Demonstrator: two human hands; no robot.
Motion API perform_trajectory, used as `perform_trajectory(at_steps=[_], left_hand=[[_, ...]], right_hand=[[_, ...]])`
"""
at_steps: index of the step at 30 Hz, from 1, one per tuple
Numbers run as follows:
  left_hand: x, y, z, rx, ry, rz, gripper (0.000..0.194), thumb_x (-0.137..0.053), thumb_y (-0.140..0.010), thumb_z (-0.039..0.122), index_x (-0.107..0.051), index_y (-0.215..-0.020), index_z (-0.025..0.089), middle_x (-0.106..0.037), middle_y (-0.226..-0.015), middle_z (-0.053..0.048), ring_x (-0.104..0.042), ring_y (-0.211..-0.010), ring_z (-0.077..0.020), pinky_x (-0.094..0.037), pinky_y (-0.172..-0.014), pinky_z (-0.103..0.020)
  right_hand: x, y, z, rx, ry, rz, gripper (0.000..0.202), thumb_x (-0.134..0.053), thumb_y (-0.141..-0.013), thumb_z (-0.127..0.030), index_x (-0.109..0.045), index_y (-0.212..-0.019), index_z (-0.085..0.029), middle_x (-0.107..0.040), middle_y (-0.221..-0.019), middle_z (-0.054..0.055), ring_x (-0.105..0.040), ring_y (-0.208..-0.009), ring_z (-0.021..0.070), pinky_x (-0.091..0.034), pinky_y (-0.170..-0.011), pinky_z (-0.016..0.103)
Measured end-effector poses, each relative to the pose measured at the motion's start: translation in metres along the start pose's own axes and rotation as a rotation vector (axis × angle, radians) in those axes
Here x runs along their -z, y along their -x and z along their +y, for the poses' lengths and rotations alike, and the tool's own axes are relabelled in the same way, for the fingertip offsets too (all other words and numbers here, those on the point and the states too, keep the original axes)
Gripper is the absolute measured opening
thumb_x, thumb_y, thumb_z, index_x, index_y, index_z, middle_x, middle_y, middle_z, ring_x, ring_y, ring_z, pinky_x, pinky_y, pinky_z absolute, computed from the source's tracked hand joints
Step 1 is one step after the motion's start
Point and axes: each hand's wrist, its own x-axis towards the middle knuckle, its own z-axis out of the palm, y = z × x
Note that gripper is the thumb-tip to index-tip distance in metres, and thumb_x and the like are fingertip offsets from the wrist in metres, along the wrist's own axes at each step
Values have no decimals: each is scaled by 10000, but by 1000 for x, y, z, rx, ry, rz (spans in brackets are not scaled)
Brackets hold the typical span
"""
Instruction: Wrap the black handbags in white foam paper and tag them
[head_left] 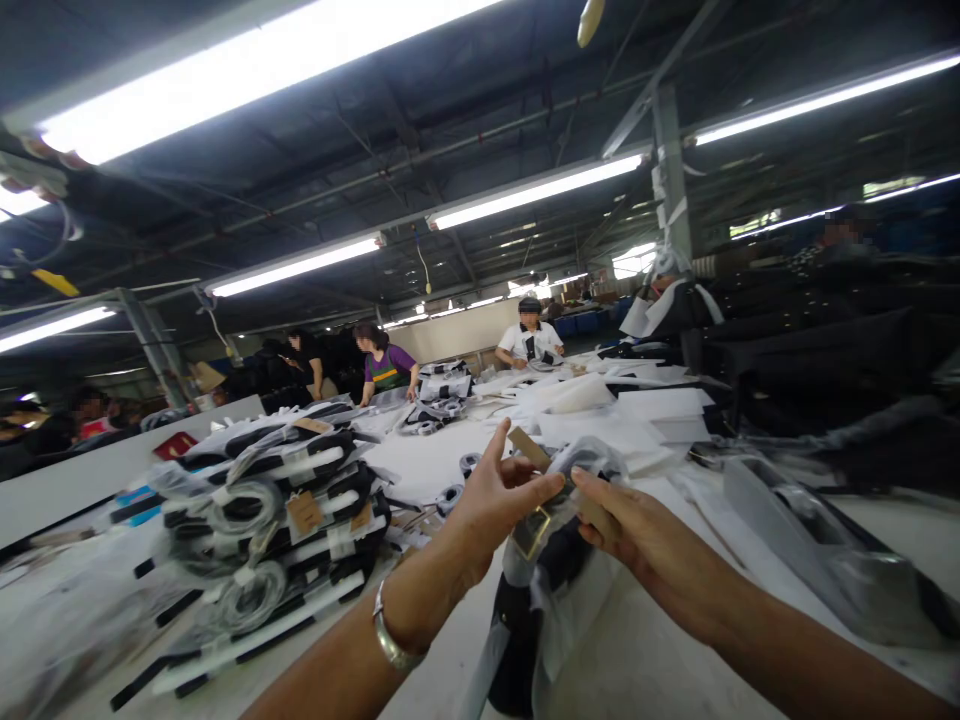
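In the middle of the head view, both of my hands are at a black strap-like piece (517, 640) partly covered in clear plastic and white wrapping. A gold-coloured rectangular frame (533, 534) shows on it. My left hand (499, 500) holds its upper part, thumb pressed inward and index finger raised. Beside those fingers a flat brown card piece (529, 449) sticks up. My right hand (637, 530) pinches the wrapped piece from the other side, with another brown piece (598, 516) at its fingers. The exact grip points are partly hidden and blurred.
A pile of wrapped black straps (300, 540) with coiled cords and brown tags lies to the left. White sheets (664, 410) spread across the table behind. Plastic-wrapped pieces (810, 550) lie right. Co-workers stand at the far side, one in a purple top (394, 365).
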Motion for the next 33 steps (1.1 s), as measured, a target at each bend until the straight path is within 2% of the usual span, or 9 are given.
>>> perform_trajectory(at_steps=[3,5,7,10,13,16,22,29,33], left_hand=[[-2,-4,1,-43,-53,-3,1003,-904,-660,407,-393,-1498,203,-701,-945,-35,-649,-884,-170,-473,-817,-274],[-1,-5,0,-44,-81,-69,740,-877,-686,441,-605,-1323,182,-712,-960,-50,-650,-878,-169,-476,-809,-268],[0,-5,-2,-33,-90,-112,526,-851,-713,460,-716,-1130,169,-722,-934,-49,-650,-841,-156,-476,-790,-257],[1,-3,-3,-35,-75,-88,403,-845,-719,459,-740,-972,163,-717,-862,-28,-634,-771,-125,-471,-753,-236],[-2,-2,-3,-60,-95,-77,377,-831,-735,465,-721,-923,157,-710,-836,-19,-617,-732,-108,-463,-706,-218],[-7,0,-2,-97,-135,-47,378,-826,-729,474,-707,-893,155,-701,-822,-19,-612,-718,-113,-467,-679,-219],[-14,5,-3,-303,-323,39,258,-762,-786,376,-745,-927,161,-720,-925,-60,-666,-891,-191,-518,-882,-320],[-19,15,6,-341,-417,72,223,-671,-847,334,-774,-968,178,-760,-944,-52,-689,-918,-219,-530,-846,-301],[-19,16,7,-425,-690,104,198,-627,-903,330,-768,-855,200,-765,-837,-27,-708,-815,-205,-542,-772,-283]], right_hand=[[2,2,-8,-11,-12,-50,389,-744,-813,-557,-762,-941,-191,-728,-998,61,-638,-974,206,-504,-857,301],[6,3,-11,-12,-94,-91,328,-756,-822,-494,-762,-948,-192,-732,-1025,66,-652,-1001,217,-521,-877,311],[9,5,-10,-11,-227,-108,268,-759,-823,-433,-762,-954,-199,-733,-1055,67,-664,-1031,236,-534,-924,345],[11,10,-2,5,-351,-83,220,-793,-771,-327,-764,-948,-199,-729,-1084,67,-666,-1075,252,-525,-999,371],[5,14,8,102,-346,-76,247,-824,-750,-279,-760,-976,-204,-715,-1119,60,-636,-1142,245,-490,-1059,358],[-7,14,15,189,-314,-48,260,-825,-786,-336,-750,-1001,-211,-710,-1100,60,-640,-1106,236,-510,-1016,350],[-21,4,22,301,-249,70,294,-796,-801,-451,-729,-931,-195,-698,-967,50,-641,-965,221,-523,-872,309],[-16,-3,30,343,-14,195,334,-755,-806,-531,-678,-867,-212,-654,-854,25,-597,-851,205,-497,-812,321],[-16,-2,29,351,1,209,347,-753,-798,-543,-674,-842,-208,-645,-798,23,-587,-800,206,-484,-774,320]])
